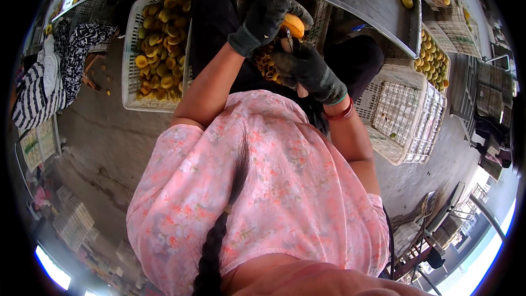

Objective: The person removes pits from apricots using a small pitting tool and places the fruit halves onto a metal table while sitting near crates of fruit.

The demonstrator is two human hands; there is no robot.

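Left hand (266, 23): we clamp its gloved fingers on an orange fruit piece (294, 24)
Right hand (308, 72): we grip a small tool (289, 40) beside it
Fruit piece: unfinished, we judge
Left crate (129, 71): yellow pieces (164, 44), loose fruit (406, 1) on the table (364, 8); which are done, we cannot tell

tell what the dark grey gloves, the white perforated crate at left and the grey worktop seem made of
Dark grey gloves: probably knit fabric, matte, with ribbed-looking cuffs; any coating is unclear. White perforated crate: likely moulded plastic, semi-matte, with regular openings. Grey worktop: apparently sheet metal, from its smooth, dull sheen.
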